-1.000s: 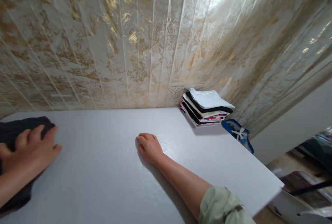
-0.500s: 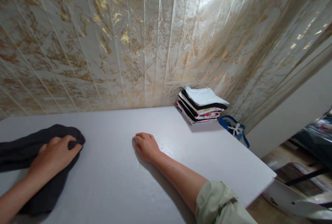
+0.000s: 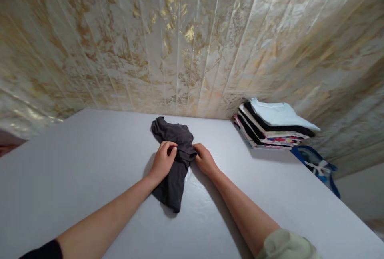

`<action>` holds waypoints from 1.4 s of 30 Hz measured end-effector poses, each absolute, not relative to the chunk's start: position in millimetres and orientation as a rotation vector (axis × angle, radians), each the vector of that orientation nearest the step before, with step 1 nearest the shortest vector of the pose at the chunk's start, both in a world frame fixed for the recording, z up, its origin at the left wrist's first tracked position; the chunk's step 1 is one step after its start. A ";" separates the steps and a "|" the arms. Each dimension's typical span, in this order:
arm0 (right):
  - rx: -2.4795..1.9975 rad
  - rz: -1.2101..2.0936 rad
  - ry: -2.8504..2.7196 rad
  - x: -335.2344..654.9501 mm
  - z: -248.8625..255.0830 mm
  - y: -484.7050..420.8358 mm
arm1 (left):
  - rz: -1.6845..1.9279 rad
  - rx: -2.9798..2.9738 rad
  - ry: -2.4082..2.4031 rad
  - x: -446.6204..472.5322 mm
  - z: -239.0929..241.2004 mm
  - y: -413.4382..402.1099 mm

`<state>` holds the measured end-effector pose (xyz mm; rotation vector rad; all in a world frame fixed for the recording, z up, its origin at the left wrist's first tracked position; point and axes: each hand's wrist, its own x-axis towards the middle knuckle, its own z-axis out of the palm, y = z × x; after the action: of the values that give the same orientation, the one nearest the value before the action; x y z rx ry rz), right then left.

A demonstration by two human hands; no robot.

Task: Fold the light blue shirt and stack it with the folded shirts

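Observation:
A crumpled dark grey garment (image 3: 177,171) lies in the middle of the white table, with two leg-like parts, one pointing away from me and one toward me. Its exact kind is hard to make out. My left hand (image 3: 164,158) pinches the cloth from the left, thumb and forefinger curled together. At the bunched right edge, my right hand (image 3: 205,159) is closed on the fabric; its fingertips are partly hidden by the cloth.
A stack of folded clothes (image 3: 273,127), pale blue on top, stands at the table's back right. Beside it, by the right edge, is a blue-rimmed bag (image 3: 318,167). A gold-patterned curtain (image 3: 180,51) hangs behind the white table (image 3: 75,163).
My left hand has brought the garment from the left to the table's middle. My right hand, earlier resting on the table, now grips its edge. The view has turned left.

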<state>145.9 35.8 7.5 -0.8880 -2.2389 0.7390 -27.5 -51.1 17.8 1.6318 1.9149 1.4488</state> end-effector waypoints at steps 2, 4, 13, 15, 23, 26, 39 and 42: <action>-0.893 0.833 -2.160 146.1 7.9 38.4 | 1.430 1.539 2.029 -44.5 13.9 -49.6; -0.922 0.902 -2.085 146.8 10.3 39.0 | 1.352 1.544 2.107 -56.1 9.2 -46.6; -0.815 1.034 -2.182 143.5 19.8 21.3 | 1.008 1.931 2.049 -54.1 6.0 -47.3; -0.767 1.025 -2.194 140.2 19.9 18.6 | 0.984 1.977 1.980 -53.7 7.2 -48.2; -1.000 0.913 -1.864 176.7 34.5 67.1 | 1.030 1.943 2.028 -52.9 9.0 -46.9; -1.190 0.659 -1.522 221.4 25.3 104.3 | 1.019 1.874 2.131 -52.3 12.5 -47.5; -1.425 0.234 -2.188 205.2 35.9 78.1 | 1.278 1.729 2.034 -54.5 11.7 -46.1; -1.414 0.351 -2.511 194.0 41.4 63.6 | 1.355 1.620 2.020 -55.7 14.6 -44.8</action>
<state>194.0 63.6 41.4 -1.4144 -2.5110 0.3514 -55.7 -44.8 14.6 1.6204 2.0204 1.3553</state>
